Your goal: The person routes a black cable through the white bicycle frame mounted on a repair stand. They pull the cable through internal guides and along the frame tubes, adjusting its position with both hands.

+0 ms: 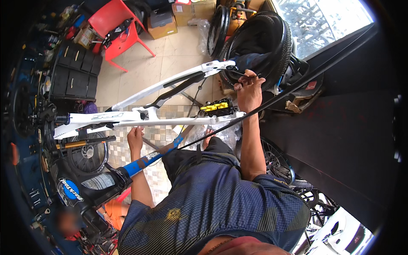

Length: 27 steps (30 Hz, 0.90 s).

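A white bicycle frame (165, 122) lies sideways in front of me, with its head end at the left and its rear stays pointing right. My left hand (136, 138) is at the near edge of its main tube, fingers curled; the frame partly covers the fingertips, and what they hold cannot be made out. My right hand (250, 87) is raised just past the tip of the far stay (170, 83), thumb and fingers pinched around a thin black cable (241, 74) beside the stay's end. A black shock-like link (176, 91) joins the stays.
A blue stand arm (144, 162) slants below the frame. Beyond the stays sits a black object with yellow parts (214, 107). A red chair (117, 27), cardboard box (193, 12) and tyres (263, 38) stand farther off. Another person's orange clothing (114, 213) shows lower left.
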Each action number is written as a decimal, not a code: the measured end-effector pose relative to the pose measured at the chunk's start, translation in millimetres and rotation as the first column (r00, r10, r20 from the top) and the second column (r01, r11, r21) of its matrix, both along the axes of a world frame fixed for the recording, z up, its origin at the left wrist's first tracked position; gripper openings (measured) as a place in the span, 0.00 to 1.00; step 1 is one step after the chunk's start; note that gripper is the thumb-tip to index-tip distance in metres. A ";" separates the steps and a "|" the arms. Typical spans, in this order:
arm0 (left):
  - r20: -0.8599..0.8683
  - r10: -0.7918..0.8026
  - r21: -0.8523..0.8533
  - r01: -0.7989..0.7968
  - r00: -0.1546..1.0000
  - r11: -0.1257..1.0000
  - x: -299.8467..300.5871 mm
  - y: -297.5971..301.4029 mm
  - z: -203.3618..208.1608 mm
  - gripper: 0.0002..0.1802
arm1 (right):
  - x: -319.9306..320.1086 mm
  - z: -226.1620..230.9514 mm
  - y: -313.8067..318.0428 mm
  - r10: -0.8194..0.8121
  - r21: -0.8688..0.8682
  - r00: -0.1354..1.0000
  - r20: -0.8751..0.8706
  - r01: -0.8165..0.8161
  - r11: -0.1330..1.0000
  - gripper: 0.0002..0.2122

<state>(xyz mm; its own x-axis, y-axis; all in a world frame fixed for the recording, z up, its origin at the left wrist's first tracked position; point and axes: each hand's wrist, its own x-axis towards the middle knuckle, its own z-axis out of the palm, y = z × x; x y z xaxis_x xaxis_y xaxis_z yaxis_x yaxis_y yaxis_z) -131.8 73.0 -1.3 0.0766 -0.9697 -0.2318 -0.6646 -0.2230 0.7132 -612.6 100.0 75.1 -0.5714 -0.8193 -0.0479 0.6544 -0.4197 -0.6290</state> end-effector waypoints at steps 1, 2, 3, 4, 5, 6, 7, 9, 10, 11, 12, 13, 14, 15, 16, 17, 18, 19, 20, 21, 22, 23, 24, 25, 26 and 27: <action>0.021 0.014 0.015 -0.014 1.000 1.000 -2.8 -4.4 1.0 0.18 | -1.7 -0.5 1.1 -0.024 -0.013 0.999 -0.035 0.024 1.000 0.27; 0.042 0.008 0.008 -0.008 0.999 1.000 -4.3 -5.0 3.1 0.18 | -1.6 -1.6 2.2 -0.028 -0.011 0.997 -0.069 0.027 1.000 0.25; 0.064 0.001 0.000 -0.001 0.998 1.000 -5.8 -5.6 5.3 0.18 | -1.3 -2.7 3.5 -0.032 -0.010 0.994 -0.102 0.031 0.999 0.22; 0.087 -0.002 -0.008 0.003 0.996 1.000 -4.4 -5.4 4.2 0.18 | -1.6 -3.1 3.8 -0.033 -0.009 0.990 -0.134 0.032 0.999 0.19; 0.093 0.000 -0.029 0.002 0.996 1.000 -2.9 -4.4 3.3 0.18 | -2.0 -3.6 3.7 -0.039 0.001 0.984 -0.177 0.040 0.999 0.18; 0.100 0.003 -0.049 0.002 0.995 0.999 -1.2 -2.7 2.6 0.18 | -2.5 -4.1 3.3 -0.044 0.010 0.975 -0.218 0.048 0.999 0.16; 0.102 0.005 -0.070 0.002 0.995 0.998 -2.3 -2.1 3.3 0.18 | -2.5 -2.7 3.0 -0.050 0.019 0.963 -0.264 0.058 0.998 0.14; 0.142 0.014 -0.087 -0.002 0.990 0.996 -5.9 0.3 3.6 0.18 | -5.9 1.4 3.1 -0.044 0.027 0.959 -0.280 0.054 0.998 0.13; 0.166 0.018 -0.094 -0.003 0.986 0.996 -8.2 0.7 5.5 0.18 | -7.7 3.3 3.3 -0.041 0.033 0.958 -0.285 0.053 0.998 0.13; 0.173 0.014 -0.100 0.003 0.985 0.995 -10.2 0.1 7.4 0.19 | -9.2 3.8 3.1 -0.053 0.047 0.951 -0.303 0.070 0.996 0.13; 0.181 0.011 -0.105 0.008 0.983 0.994 -12.2 -0.9 9.2 0.20 | -10.3 4.8 2.5 -0.062 0.062 0.945 -0.322 0.087 0.994 0.13; 0.188 0.007 -0.110 0.014 0.982 0.994 -12.8 -1.4 10.5 0.21 | -10.6 6.0 2.5 -0.073 0.076 0.937 -0.341 0.105 0.992 0.13; 0.211 0.022 -0.104 0.000 0.977 0.995 -11.4 -0.7 13.0 0.21 | -9.3 6.7 2.5 -0.059 0.118 0.913 -0.404 0.116 0.986 0.13; 0.234 0.038 -0.099 -0.016 0.971 0.995 -8.8 0.8 16.3 0.22 | -6.4 6.9 2.2 -0.041 0.159 0.885 -0.464 0.128 0.979 0.13; 0.258 0.055 -0.094 -0.031 0.964 0.995 -4.5 2.5 17.6 0.23 | -2.4 7.4 1.4 -0.020 0.197 0.854 -0.520 0.142 0.970 0.13; 0.254 0.055 -0.102 -0.030 0.966 0.994 -0.4 5.3 18.6 0.23 | 3.5 8.0 0.1 -0.024 0.183 0.856 -0.517 0.138 0.973 0.14; 0.249 0.055 -0.109 -0.029 0.967 0.994 4.0 9.2 19.9 0.23 | 7.7 6.3 -1.3 -0.024 0.193 0.862 -0.506 0.141 0.971 0.14; 0.248 0.057 -0.117 -0.028 0.967 0.993 8.4 12.7 22.0 0.24 | 12.6 3.5 -2.8 -0.025 0.203 0.870 -0.493 0.143 0.969 0.14; 0.240 0.070 -0.103 -0.046 0.968 0.994 11.8 15.4 23.3 0.24 | 17.2 0.9 -4.2 -0.026 0.212 0.877 -0.480 0.144 0.967 0.14; 0.232 0.083 -0.089 -0.064 0.969 0.994 15.0 17.6 24.6 0.25 | 21.2 -1.7 -6.6 -0.024 0.203 0.890 -0.455 0.130 0.971 0.14; 0.221 0.091 -0.074 -0.076 0.971 0.994 15.0 18.8 25.7 0.25 | 22.9 -5.9 -9.0 -0.030 0.188 0.880 -0.475 0.134 0.973 0.14; 0.214 0.096 -0.072 -0.082 0.972 0.994 15.8 20.5 27.6 0.25 | 24.4 -10.5 -12.4 -0.036 0.174 0.869 -0.494 0.139 0.975 0.14; 0.208 0.100 -0.070 -0.087 0.973 0.994 17.0 22.5 30.1 0.25 | 24.5 -14.5 -14.7 -0.043 0.159 0.857 -0.513 0.144 0.977 0.14; 0.201 0.109 -0.069 -0.097 0.973 0.993 18.6 25.5 31.4 0.25 | 24.1 -17.8 -16.4 -0.030 0.156 0.827 -0.562 0.141 0.978 0.14; 0.192 0.115 -0.075 -0.102 0.975 0.992 19.3 27.3 32.1 0.25 | 23.6 -20.9 -17.0 -0.027 0.159 0.827 -0.562 0.140 0.977 0.14; 0.183 0.119 -0.080 -0.106 0.976 0.991 20.0 28.3 32.9 0.25 | 23.2 -24.2 -17.4 -0.025 0.162 0.826 -0.562 0.140 0.977 0.14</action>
